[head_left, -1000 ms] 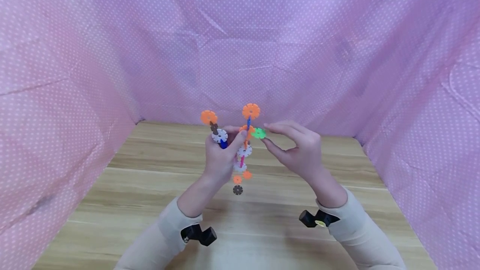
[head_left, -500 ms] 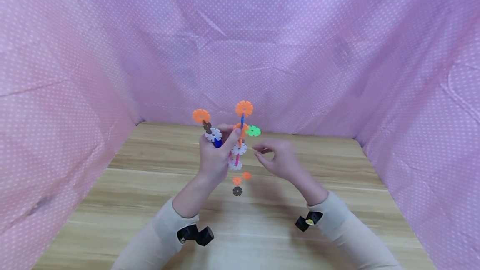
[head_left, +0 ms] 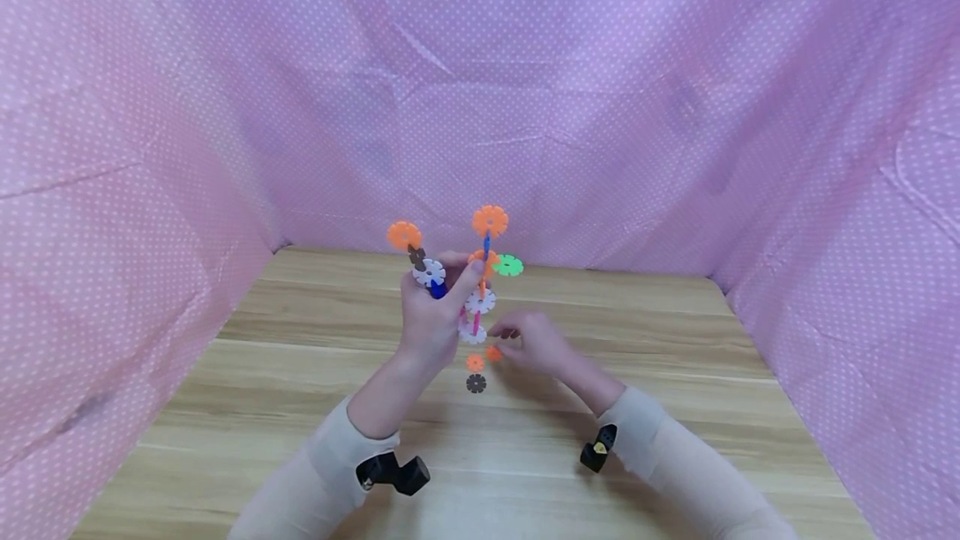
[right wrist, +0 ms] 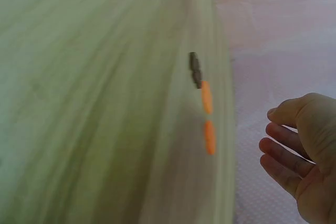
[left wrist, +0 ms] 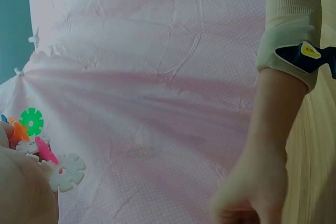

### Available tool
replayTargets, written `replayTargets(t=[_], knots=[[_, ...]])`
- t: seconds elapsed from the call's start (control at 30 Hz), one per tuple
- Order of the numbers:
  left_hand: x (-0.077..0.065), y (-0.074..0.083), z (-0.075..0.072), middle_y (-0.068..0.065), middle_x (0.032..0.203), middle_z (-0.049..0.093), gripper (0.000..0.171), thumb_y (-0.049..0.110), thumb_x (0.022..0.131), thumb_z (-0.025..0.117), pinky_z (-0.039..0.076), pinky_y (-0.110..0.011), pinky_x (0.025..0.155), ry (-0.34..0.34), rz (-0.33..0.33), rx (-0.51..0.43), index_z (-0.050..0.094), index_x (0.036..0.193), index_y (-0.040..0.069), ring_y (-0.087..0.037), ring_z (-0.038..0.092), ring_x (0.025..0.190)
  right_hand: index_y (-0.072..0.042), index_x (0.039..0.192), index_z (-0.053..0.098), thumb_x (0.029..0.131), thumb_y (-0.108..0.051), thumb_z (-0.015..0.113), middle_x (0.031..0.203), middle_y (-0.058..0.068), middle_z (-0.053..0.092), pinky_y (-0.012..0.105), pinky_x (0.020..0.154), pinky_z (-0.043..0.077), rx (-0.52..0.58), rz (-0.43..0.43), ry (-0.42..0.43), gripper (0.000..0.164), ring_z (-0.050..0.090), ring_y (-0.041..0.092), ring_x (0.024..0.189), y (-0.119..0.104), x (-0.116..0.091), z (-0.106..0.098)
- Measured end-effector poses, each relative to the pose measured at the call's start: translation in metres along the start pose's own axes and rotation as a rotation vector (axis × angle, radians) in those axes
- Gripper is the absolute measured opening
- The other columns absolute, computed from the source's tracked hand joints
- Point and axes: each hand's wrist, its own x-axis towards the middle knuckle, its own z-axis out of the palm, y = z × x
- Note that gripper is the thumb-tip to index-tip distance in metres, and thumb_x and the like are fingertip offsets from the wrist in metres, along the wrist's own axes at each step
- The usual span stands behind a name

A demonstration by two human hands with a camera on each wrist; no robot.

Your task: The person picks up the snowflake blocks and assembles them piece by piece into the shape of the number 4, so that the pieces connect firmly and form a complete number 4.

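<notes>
My left hand (head_left: 427, 327) grips a built-up chain of notched plastic snowflake discs. From it stick up two orange discs, one on the right branch (head_left: 490, 221) and one on the left (head_left: 404, 234). A green disc (head_left: 507, 265) juts out to the right, while white (head_left: 480, 301), blue, brown and pink ones join the rest. In the left wrist view a white disc (left wrist: 68, 172) ends the chain. My right hand (head_left: 542, 347) is low over the table, its fingers loosely bent beside a loose orange disc (head_left: 493, 352); the right wrist view shows nothing held in it.
On the wooden table (head_left: 300, 407) a second orange disc (head_left: 475, 362) and a dark brown disc (head_left: 476, 383) lie close together, just below the held chain. Pink dotted cloth (head_left: 480, 132) walls in the table at the back and both sides.
My right hand has let go of the green disc, which stays on the chain, and come down and left toward the loose discs. The left hand has shifted slightly left.
</notes>
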Motion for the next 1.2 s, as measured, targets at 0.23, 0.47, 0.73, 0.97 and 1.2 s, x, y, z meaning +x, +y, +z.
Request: replayTargets(t=[0.23, 0.47, 0.73, 0.97, 1.2], knots=[[0.0, -0.002, 0.0, 0.008, 0.086, 0.079, 0.025, -0.004, 0.095, 0.071, 0.059, -0.017, 0.068, 0.0, 0.002, 0.005, 0.076, 0.088, 0.019, -0.006, 0.069, 0.076, -0.005, 0.116, 0.079, 0.093, -0.006, 0.078, 0.108, 0.007, 0.078, 0.026, 0.083, 0.065, -0.023, 0.048, -0.153, 0.023, 0.072, 0.018, 0.094, 0.006, -0.003, 0.018], [-0.001, -0.002, -0.001, 0.007, 0.089, 0.079, 0.011, 0.006, 0.094, 0.079, 0.059, -0.018, 0.073, -0.007, 0.016, 0.007, 0.076, 0.091, 0.015, -0.007, 0.07, 0.08, -0.009, 0.111, 0.08, 0.092, -0.004, 0.076, 0.099, 0.003, 0.073, 0.028, 0.081, 0.059, -0.1, -0.01, -0.19, 0.021, 0.062, 0.016, 0.089, 0.006, -0.002, 0.026], [-0.001, -0.001, -0.001, 0.008, 0.088, 0.078, 0.022, -0.004, 0.095, 0.071, 0.059, -0.017, 0.073, 0.002, 0.008, 0.032, 0.076, 0.091, 0.017, -0.007, 0.07, 0.08, -0.007, 0.107, 0.081, 0.093, 0.003, 0.072, 0.098, 0.006, 0.072, 0.034, 0.083, 0.058, -0.106, 0.032, -0.166, 0.019, 0.063, 0.02, 0.093, 0.006, -0.002, 0.029], [-0.003, 0.001, -0.002, 0.006, 0.089, 0.079, 0.014, -0.002, 0.095, 0.073, 0.061, -0.017, 0.073, 0.012, -0.008, 0.021, 0.076, 0.092, 0.012, -0.008, 0.072, 0.081, -0.005, 0.114, 0.076, 0.09, 0.008, 0.07, 0.108, 0.009, 0.067, 0.035, 0.088, 0.063, -0.014, 0.205, -0.192, 0.029, 0.062, 0.02, 0.099, 0.003, -0.002, 0.026], [-0.003, 0.0, -0.006, 0.005, 0.089, 0.079, 0.005, 0.006, 0.095, 0.079, 0.061, -0.017, 0.07, 0.016, 0.0, 0.01, 0.076, 0.093, 0.009, -0.008, 0.071, 0.08, -0.005, 0.114, 0.074, 0.09, 0.003, 0.074, 0.096, 0.002, 0.07, 0.026, 0.076, 0.06, 0.081, 0.236, -0.148, 0.025, 0.063, 0.013, 0.086, 0.006, 0.001, 0.019]])
